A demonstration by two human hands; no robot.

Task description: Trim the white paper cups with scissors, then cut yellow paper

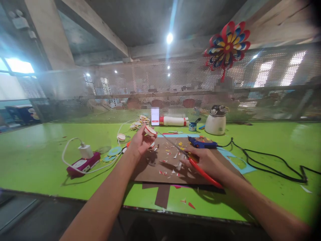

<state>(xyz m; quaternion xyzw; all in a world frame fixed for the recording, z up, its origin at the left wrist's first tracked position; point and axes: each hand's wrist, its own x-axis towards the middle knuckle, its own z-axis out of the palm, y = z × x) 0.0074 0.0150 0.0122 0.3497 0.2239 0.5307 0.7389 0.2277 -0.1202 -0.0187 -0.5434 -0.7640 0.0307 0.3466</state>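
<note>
My left hand point(140, 143) pinches a small round white piece with a red edge point(150, 131), raised above the brown board point(142, 172). In my right hand point(204, 160) is a pair of scissors with red handles point(200, 170). Their long blades point up and left toward the round piece, with the tips a little to its right. Whether the tips touch it, I cannot tell. Below both hands, several red, white and yellow paper scraps point(164, 172) lie scattered on the board. A blue glue gun point(203, 143) rests just beyond my right hand.
A purple power strip point(84, 164) with a white charger point(85, 151) and cable sits left, near light-blue paper rings point(114, 150). Behind stand a phone point(155, 116), a white-and-red tube point(174, 121), a small blue jar point(192, 126) and a penguin-shaped pot point(215, 121). Black cord point(271, 152) loops right.
</note>
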